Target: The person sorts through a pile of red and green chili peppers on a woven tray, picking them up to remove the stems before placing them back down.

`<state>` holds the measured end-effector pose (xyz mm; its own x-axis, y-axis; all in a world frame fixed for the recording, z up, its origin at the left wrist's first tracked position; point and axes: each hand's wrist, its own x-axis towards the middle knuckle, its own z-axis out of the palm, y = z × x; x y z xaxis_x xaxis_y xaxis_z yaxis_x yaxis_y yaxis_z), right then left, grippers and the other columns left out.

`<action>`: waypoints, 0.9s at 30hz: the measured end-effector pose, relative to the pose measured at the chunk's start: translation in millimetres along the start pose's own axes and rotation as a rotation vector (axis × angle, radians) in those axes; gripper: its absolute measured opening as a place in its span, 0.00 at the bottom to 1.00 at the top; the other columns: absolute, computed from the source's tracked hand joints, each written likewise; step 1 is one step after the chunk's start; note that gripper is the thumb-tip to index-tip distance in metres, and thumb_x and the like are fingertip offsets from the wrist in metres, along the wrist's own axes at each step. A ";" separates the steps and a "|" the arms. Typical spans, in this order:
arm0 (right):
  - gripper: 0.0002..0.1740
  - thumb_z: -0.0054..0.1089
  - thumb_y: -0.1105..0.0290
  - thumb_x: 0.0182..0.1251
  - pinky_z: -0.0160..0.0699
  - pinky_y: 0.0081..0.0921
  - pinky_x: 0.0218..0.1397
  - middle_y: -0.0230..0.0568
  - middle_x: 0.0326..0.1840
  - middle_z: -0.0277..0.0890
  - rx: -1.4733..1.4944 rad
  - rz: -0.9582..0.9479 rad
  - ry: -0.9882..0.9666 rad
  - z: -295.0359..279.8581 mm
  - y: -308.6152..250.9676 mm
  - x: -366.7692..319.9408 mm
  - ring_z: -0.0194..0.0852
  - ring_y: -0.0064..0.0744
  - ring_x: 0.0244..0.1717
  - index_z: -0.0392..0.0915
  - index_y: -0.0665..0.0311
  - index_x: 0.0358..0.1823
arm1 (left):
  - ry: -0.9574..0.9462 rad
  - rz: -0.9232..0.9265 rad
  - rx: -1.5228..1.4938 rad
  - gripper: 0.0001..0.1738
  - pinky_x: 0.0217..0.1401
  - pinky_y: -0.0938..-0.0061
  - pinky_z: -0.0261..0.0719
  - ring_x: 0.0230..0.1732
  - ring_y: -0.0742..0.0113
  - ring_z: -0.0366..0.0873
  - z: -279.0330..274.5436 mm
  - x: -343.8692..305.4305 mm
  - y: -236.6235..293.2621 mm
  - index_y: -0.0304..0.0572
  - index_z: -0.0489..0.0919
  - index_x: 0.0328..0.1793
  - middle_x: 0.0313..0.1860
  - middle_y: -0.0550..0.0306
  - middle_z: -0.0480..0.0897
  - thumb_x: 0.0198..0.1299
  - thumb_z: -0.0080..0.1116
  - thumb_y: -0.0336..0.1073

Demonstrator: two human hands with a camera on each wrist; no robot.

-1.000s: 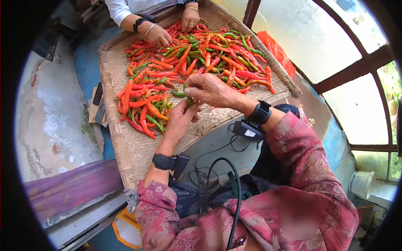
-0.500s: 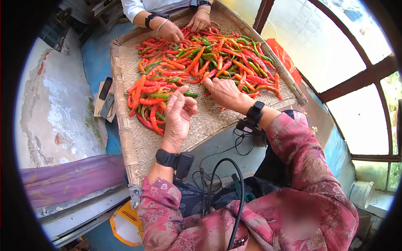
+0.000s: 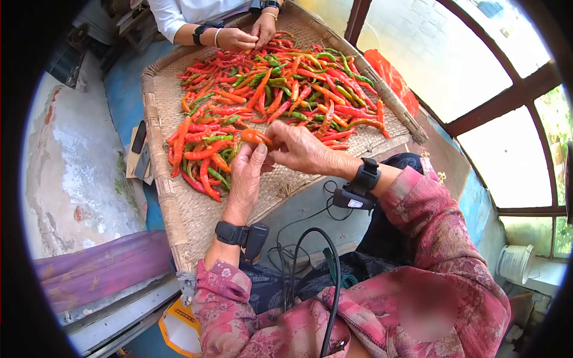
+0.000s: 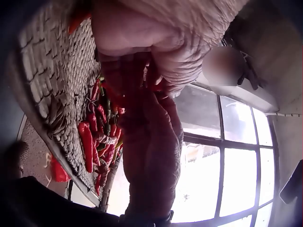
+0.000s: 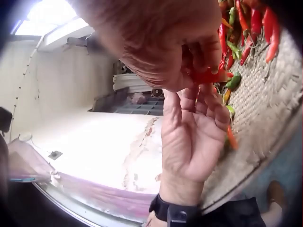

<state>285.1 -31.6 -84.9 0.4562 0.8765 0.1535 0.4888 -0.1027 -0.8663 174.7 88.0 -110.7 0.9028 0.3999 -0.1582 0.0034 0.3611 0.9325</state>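
Note:
In the head view my right hand (image 3: pixel 301 148) pinches an orange-red chili pepper (image 3: pixel 253 137) by one end, over the near part of the pepper pile (image 3: pixel 277 92). Just below that pepper is my left hand (image 3: pixel 243 173), its thumb close to the pepper's underside. The right wrist view shows the left palm (image 5: pixel 194 146) turned up, its fingers loosely extended toward the red pepper (image 5: pixel 206 76) under the right fingers. The left wrist view has both hands overlapping and the pepper mostly hidden. Red, orange and green peppers lie around the hands on a woven tray (image 3: pixel 160 119).
Across the tray, another person's hands (image 3: pixel 248 37) work at the pile's far edge. A red plastic bag (image 3: pixel 391 80) lies beyond the right rim, by the windows. Black cables (image 3: pixel 286 238) hang near my lap. A phone (image 3: pixel 139 136) rests left of the tray.
A green pepper between both hands was let go. The hands parted, the right reaching to the pile, and now they are together again with an orange-red pepper in the right.

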 end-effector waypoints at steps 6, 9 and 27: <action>0.09 0.58 0.74 0.54 0.75 0.33 0.33 0.48 0.25 0.75 -0.091 -0.111 0.010 -2.5 9.3 -1.8 0.78 0.42 0.30 0.69 0.69 0.34 | -0.023 0.069 0.282 0.17 0.33 0.85 0.70 0.33 0.80 0.74 2.0 -4.8 4.3 0.39 0.76 0.47 0.35 0.64 0.80 0.60 0.57 0.45; 0.09 0.58 0.68 0.52 0.75 0.40 0.33 0.49 0.21 0.74 -0.349 -0.071 -0.037 -1.8 6.1 -5.5 0.77 0.50 0.29 0.73 0.66 0.28 | -0.052 0.044 0.389 0.14 0.33 0.85 0.70 0.32 0.81 0.73 4.2 -5.0 2.8 0.38 0.76 0.46 0.34 0.63 0.79 0.60 0.56 0.41; 0.11 0.54 0.74 0.52 0.75 0.34 0.33 0.46 0.37 0.65 -1.007 -0.171 0.078 -15.7 50.6 43.1 0.70 0.43 0.40 0.70 0.66 0.38 | 0.190 0.161 -0.426 0.18 0.29 0.77 0.69 0.25 0.71 0.69 -22.4 2.9 23.2 0.43 0.73 0.36 0.24 0.62 0.73 0.66 0.44 0.50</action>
<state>341.2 -6.4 -114.7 0.3513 0.8873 0.2989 0.9332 -0.3578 -0.0344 167.8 116.4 -96.7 0.7832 0.6108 -0.1165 -0.3412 0.5788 0.7407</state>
